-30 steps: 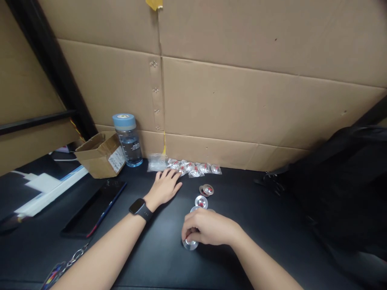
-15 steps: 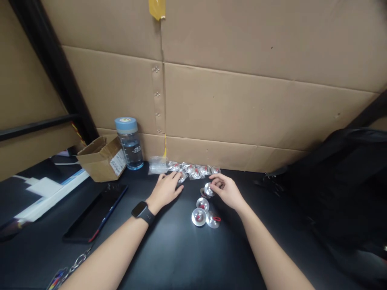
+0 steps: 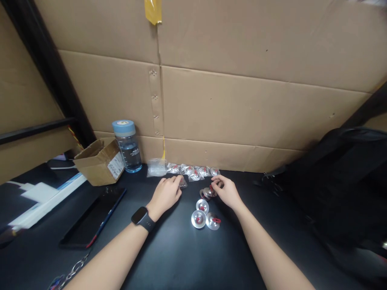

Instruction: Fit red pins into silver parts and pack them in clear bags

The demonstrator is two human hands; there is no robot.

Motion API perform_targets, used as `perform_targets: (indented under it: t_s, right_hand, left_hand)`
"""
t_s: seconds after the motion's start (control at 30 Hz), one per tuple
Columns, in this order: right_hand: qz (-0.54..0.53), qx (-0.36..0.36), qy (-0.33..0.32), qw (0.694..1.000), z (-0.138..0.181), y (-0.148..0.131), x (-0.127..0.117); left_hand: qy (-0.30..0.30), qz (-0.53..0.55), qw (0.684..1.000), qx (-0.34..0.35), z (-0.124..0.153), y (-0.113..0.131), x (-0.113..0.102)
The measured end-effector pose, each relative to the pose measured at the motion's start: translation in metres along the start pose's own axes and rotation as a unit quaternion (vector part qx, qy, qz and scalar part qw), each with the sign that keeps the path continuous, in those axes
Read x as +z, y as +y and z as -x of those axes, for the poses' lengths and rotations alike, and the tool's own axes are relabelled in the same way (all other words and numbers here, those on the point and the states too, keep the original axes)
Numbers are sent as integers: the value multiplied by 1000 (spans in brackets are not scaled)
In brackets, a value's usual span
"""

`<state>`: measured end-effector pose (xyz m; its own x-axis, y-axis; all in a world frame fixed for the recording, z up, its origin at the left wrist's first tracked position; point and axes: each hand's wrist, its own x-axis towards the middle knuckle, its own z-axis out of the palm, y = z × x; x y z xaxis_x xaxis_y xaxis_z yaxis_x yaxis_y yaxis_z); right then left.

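Note:
My left hand [image 3: 167, 193], with a dark watch on the wrist, has its fingers closed on a bagged finger cymbal [image 3: 183, 182], which they partly hide. My right hand [image 3: 226, 191] pinches the red loop of a silver finger cymbal [image 3: 209, 192]. That cymbal overlaps another disc [image 3: 203, 195] on the black table. Nearer to me lie three loose finger cymbals: a small one [image 3: 202, 206], a face-up one [image 3: 198, 219] and one with its red loop standing up [image 3: 213, 221]. Several bagged cymbals [image 3: 196, 174] form a row by the cardboard wall.
Clear plastic bags [image 3: 157, 167] lie left of the row. A water bottle [image 3: 128, 149], an open cardboard box [image 3: 101, 163], a phone [image 3: 94, 217] and a white charger [image 3: 40, 193] stand or lie on the left. A black backpack [image 3: 338, 189] fills the right side.
The cymbal at my right hand has turned and come down over the disc beside it. My left hand has drawn the bagged cymbal slightly toward me, away from the row.

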<state>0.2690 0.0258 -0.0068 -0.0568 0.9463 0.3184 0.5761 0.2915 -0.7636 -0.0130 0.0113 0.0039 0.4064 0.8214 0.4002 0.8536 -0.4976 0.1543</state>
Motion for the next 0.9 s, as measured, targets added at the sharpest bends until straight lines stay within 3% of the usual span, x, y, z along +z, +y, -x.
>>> perform_targets:
  t_s: [0.17,0.3,0.43,0.67,0.9]
  right_hand:
    - [39,-90,4,995,7,-19,0]
    - [25,-129,-19,991,14,-34,5]
    - [-42,-110,-47,992,20,-45,9]
    - [-92,-97,-73,988,24,-54,10]
    - [-146,-47,-83,985,25,-53,11]
  left_hand:
    - [34,62,997,-20,-1,-6,6]
    - [82,200,974,-69,-1,-8,7]
    - [74,314,942,-92,3,9,-5]
    - [46,408,912,-26,8,47,-13]
    - [-4,435,900,-29,11,44,-3]
